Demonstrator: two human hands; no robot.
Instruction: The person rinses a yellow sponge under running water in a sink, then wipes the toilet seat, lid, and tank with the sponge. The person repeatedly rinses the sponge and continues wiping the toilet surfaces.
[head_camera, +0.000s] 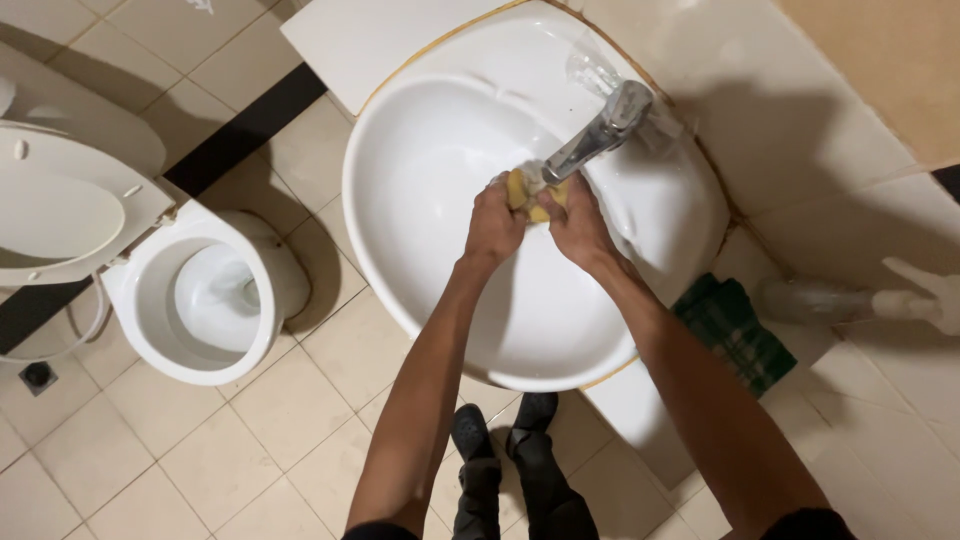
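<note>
A white sink (420, 200) fills the middle of the frame, with an open toilet (200, 300) at the left; a green cloth (735, 330) and a spray bottle (850, 300) lie on the surface (880, 390) at the right; a chrome tap (600, 130) reaches over the basin; under its spout both hands squeeze a yellow sponge (527, 192), the left hand (493, 225) and right hand (578, 225) each curled closed around it; it looks soft, light, wet and likely slippery, so best held across its broad faces.
</note>
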